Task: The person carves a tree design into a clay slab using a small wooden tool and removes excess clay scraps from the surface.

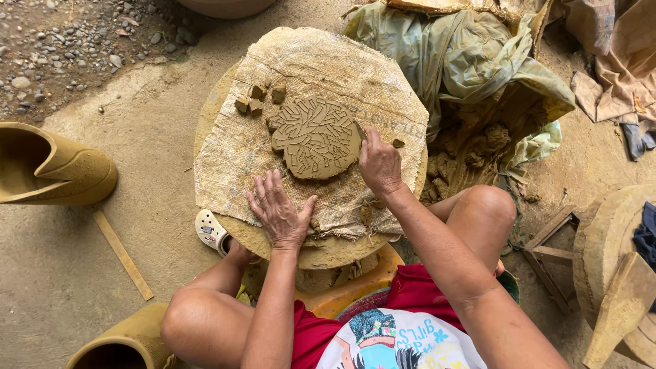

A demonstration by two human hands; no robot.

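while the left hand lies flat and open on the sackcloth, cutting the slab at its right edge with a blade pinched in the closed right hand. probably needs steady pressure next. one slab mid-board, about five loose cubes.

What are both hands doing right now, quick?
Left hand: open, fingers spread, flat on the sackcloth.
Right hand: closed on a thin tool at the edge of the clay slab.
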